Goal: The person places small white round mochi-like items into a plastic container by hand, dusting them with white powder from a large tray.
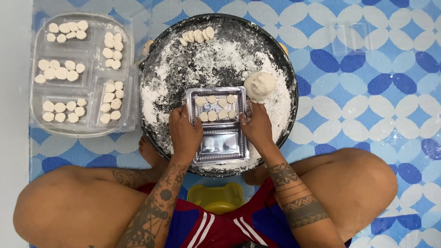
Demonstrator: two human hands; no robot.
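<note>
Eight-odd dough pieces [216, 108], small tray [220, 142]

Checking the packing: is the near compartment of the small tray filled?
No, the small tray has dough pieces only in its far compartment.

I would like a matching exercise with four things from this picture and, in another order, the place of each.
Things:
1. dough ball
2. row of dough discs
3. clear compartment tray
4. yellow stool

Places:
A. between the left hand and the right hand
B. far rim of the floured round pan
C. beneath the person
D. just beyond the right hand

Pairs: 1-D, 2-B, 3-A, 4-C
</note>
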